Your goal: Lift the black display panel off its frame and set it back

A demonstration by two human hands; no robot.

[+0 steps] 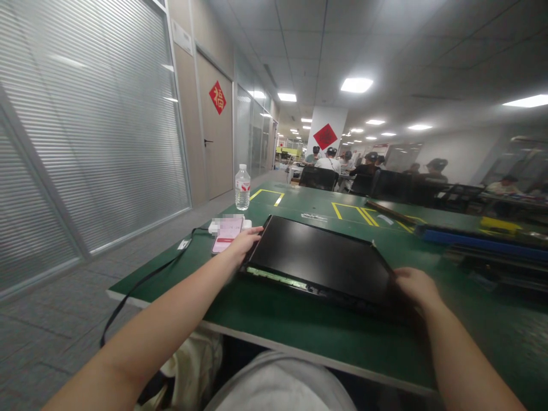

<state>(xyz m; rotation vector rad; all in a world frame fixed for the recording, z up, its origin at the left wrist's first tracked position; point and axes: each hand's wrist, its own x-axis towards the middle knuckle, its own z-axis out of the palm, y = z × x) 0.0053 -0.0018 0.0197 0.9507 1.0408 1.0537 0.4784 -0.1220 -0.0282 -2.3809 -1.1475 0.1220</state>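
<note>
A flat black LCD screen panel is held between my two hands over the green table. Its dark face is turned up, and a greenish circuit strip runs along the edge nearest me. My left hand grips the panel's left edge, fingertips on the rim. At the opposite side my right hand is closed on the right edge; some of its fingers are hidden and slightly blurred. Whether the panel's underside touches the tabletop cannot be made out.
Left of the panel, a phone and a white object lie on the green table, with a black cable hanging over the edge. A water bottle stands behind them. Blue and black bars lie at right. People sit farther back.
</note>
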